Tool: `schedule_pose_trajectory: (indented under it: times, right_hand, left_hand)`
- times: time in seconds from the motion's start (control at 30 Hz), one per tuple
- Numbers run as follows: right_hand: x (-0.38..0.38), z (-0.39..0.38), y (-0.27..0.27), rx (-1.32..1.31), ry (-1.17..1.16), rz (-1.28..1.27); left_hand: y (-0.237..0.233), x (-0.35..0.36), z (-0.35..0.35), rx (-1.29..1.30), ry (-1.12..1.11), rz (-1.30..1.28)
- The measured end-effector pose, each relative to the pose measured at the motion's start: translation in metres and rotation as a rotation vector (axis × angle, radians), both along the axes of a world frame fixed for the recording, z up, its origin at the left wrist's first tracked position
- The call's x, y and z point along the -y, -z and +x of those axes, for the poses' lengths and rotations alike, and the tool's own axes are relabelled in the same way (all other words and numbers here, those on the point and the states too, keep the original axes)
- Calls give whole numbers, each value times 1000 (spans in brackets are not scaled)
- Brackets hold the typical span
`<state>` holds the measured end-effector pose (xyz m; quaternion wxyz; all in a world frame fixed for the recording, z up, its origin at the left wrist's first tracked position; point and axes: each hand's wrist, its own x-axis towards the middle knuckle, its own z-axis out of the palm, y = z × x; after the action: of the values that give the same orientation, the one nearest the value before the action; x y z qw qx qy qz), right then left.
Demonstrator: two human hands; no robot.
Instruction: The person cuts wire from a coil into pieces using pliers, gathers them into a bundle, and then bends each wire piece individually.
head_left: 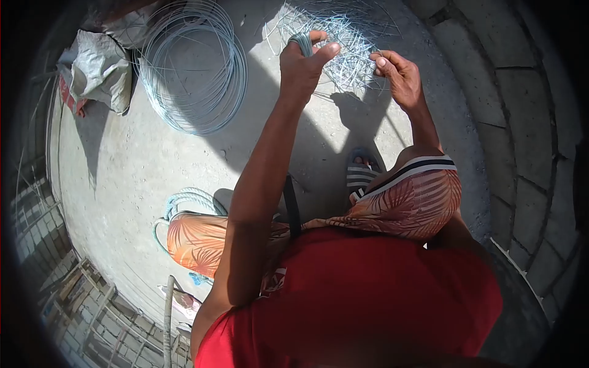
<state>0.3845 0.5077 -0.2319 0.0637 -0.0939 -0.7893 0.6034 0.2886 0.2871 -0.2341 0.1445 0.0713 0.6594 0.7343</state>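
Note:
My left hand is closed around a bent bundle of thin silvery wire, its thumb stretched out to the right. To the right, my right hand makes a pinch with thumb and forefinger, apparently on a thin piece of wire that is hard to make out against the background. Below both hands, a loose heap of short cut wires lies scattered on the concrete floor. The fingers of my left hand partly hide the bundle.
A large loose coil of wire lies on the floor at left, beside a white sack. Pale rope rests near my knee. Grey block walling runs along the right. A pole stands at lower left.

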Motion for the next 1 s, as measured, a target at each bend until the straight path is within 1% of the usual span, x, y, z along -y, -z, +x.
schedule_pose_trajectory:
  times: [0.03, 0.1, 0.13, 0.17, 0.27, 0.37, 0.43, 0.53, 0.57, 0.6, 0.63, 0.67, 0.73, 0.77, 0.83, 0.87, 0.93, 1.0]
  right_hand:
    - [6, 1, -2, 30, -40, -12]
    - [7, -1, 7, 40, -75, 6]
    - [7, 5, 11, 58, -82, 15]
    - [9, 6, 15, 38, -64, -32]
    - [-3, 9, 30, 9, -39, -84]
    - [-5, 18, 19, -48, 56, -20]
    - [-7, 24, 8, -13, 20, -57]
    - [-3, 18, 13, 21, -123, -126]
    - [2, 14, 11, 41, -186, -133]
    - [7, 12, 7, 63, -251, -140]
    - [18, 9, -5, 84, -300, -112]
    - [24, 7, -7, 58, -331, -116]
    - [28, 3, -4, 9, -387, -117]
    - [21, 2, 2, 65, -425, -67]
    - [12, 4, 18, 57, -390, -23]
    - [6, 5, 24, 50, -357, 6]
    - [-10, 9, 26, 39, -323, 52]
    - [-26, 16, 18, 41, -339, 110]
  left_hand:
    - [2, -1, -4, -80, -43, -21]
    - [5, 7, -22, -66, 67, -88]
    - [-1, 10, -19, -45, 132, -118]
    - [-8, 13, -17, -39, 177, -184]
    - [-14, 17, -18, 133, 1, 250]
    - [1, 47, -38, 263, -85, 419]
    - [3, 59, -40, 353, -118, 532]
    - [6, 53, -34, 286, 143, 560]
    - [10, 44, -27, 267, 176, 439]
    - [0, 32, -15, 201, 212, 296]
    - [1, 22, -8, 113, 303, 218]
    - [-2, 14, 4, 93, 327, 122]
    - [17, 8, 7, 54, 445, -149]
    - [24, 8, 11, 119, 413, -88]
    - [20, 4, 19, 250, 349, 35]
    - [18, 5, 23, 216, 230, 43]
    - [35, 23, 3, 308, 169, 320]
    - [19, 48, -11, 369, 42, 454]
